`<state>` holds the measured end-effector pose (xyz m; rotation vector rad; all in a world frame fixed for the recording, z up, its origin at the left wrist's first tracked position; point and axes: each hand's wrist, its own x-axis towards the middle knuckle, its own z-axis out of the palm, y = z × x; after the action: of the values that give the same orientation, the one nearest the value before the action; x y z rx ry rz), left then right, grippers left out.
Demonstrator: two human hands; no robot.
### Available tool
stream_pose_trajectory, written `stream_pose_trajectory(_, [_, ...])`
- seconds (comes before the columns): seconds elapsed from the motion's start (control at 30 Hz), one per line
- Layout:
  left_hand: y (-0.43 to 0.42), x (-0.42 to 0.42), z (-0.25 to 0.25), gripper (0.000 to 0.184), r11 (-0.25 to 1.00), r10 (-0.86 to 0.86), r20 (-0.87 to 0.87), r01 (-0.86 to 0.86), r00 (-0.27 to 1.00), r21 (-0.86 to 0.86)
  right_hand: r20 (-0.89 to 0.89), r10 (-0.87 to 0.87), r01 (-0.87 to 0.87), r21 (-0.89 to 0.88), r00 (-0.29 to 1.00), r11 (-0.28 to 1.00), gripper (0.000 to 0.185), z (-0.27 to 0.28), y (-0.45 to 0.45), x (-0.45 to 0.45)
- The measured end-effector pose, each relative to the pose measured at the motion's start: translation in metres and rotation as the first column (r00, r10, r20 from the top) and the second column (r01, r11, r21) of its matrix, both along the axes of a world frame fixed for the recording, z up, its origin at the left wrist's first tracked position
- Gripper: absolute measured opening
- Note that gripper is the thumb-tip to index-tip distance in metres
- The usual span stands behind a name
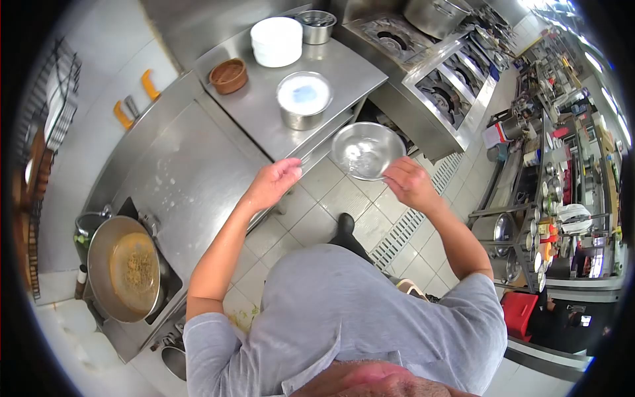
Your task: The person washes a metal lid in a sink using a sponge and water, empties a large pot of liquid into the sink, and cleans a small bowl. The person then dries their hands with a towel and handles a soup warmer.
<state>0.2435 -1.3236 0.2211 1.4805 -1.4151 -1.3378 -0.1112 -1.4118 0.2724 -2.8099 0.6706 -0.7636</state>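
A round metal bowl (360, 149) hangs over the floor, its right rim pinched by my right hand (410, 180). My left hand (274, 182) is at the edge of the steel counter (198, 152), its fingers drawn together; whether they hold anything is too small to tell. Ahead of my hands, a metal pot with white contents (303, 99) stands on the steel table (344, 73). Behind it are a stack of white dishes (276, 43), a brown round dish (228, 76) and a small metal pot (316, 28).
A wide pan with brownish contents (132, 268) stands at the left. Gas burners (443, 96) and a large pot (436, 14) are at the upper right. Shelves of kitchenware (549, 178) line the right side. A floor drain grate (397, 238) crosses the tiles.
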Motion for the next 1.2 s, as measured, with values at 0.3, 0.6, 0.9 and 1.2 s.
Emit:
stream_pose_trajectory(0.3, [-0.116,-0.080,0.016,0.040,0.996,-0.063,0.110,0.057,0.992,0.064,-0.041,-0.218,0.214,-0.071,0.975,0.974,0.017,-0.003,-0.169,-0.170])
stream_pose_trajectory(0.6, [-0.163,-0.064,0.062,0.036,0.969,0.239,0.061,-0.235,0.969,-0.075,-0.002,-0.137,0.135,-0.163,0.991,0.977,0.016,0.049,-0.385,-0.151])
stream_pose_trajectory(0.9, [-0.191,-0.017,0.080,0.036,0.826,0.522,-0.027,-0.513,0.852,-0.234,-0.012,0.023,-0.026,-0.364,1.000,0.931,0.018,0.121,-0.587,-0.041])
stream_pose_trajectory(1.2, [-0.177,-0.055,0.113,0.039,0.628,0.775,0.174,-0.711,0.608,-0.315,-0.194,0.035,-0.112,-0.401,0.980,0.909,0.019,0.133,-0.734,0.050])
